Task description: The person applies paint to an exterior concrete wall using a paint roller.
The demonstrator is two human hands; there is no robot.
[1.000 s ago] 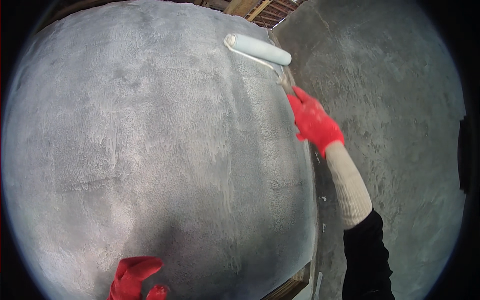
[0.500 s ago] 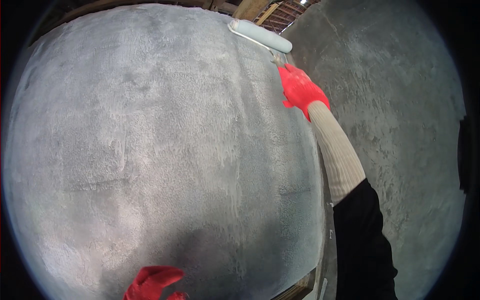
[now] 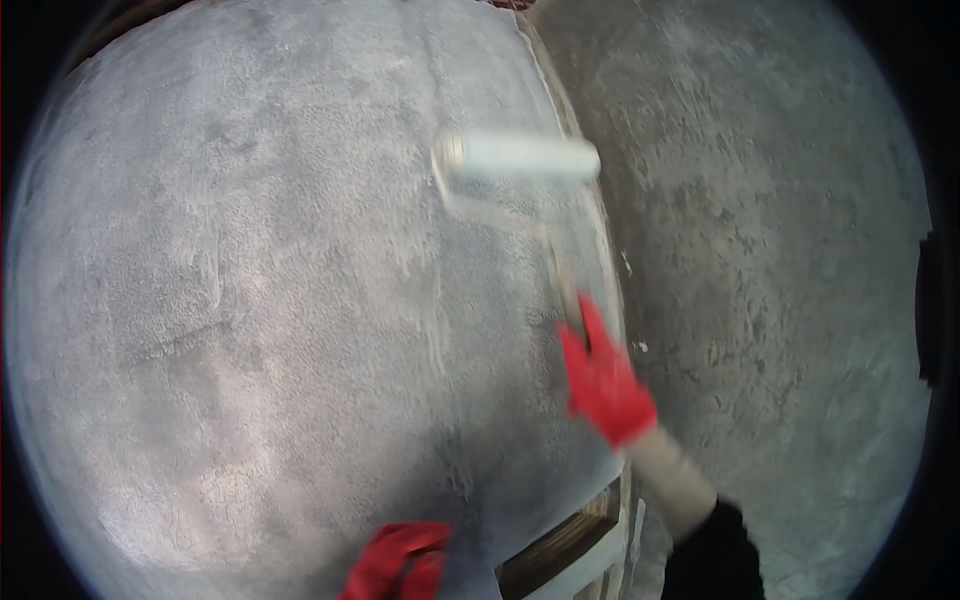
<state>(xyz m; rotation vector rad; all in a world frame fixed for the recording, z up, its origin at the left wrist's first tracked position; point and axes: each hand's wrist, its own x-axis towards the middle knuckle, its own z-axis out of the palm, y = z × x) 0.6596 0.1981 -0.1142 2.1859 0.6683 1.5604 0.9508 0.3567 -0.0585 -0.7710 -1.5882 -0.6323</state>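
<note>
My right hand (image 3: pixel 608 385), in a red-coated glove, is closed round the handle (image 3: pixel 566 285) of a paint roller. The pale roller sleeve (image 3: pixel 525 157) lies crosswise against the grey wall (image 3: pixel 330 250), close to its right corner, and is blurred by motion. A wire frame (image 3: pixel 490 212) links sleeve and handle. Low in the view, in front of the wall, is my left hand (image 3: pixel 400 560) in a matching red glove. Its fingers are curled in toward the thumb, with nothing visible in them; the lower edge cuts it off.
A darker grey wall (image 3: pixel 760 250) meets the coated wall along a corner on the right. Low by that corner is an opening with a brown wooden edge (image 3: pixel 555 550) and a pale sill (image 3: pixel 590 560). The coated wall shows rough, streaky patches.
My right hand has brought the roller down the wall from near its top edge. My left hand has shifted right, its fingers drawn closer together. The view has tilted down somewhat.
</note>
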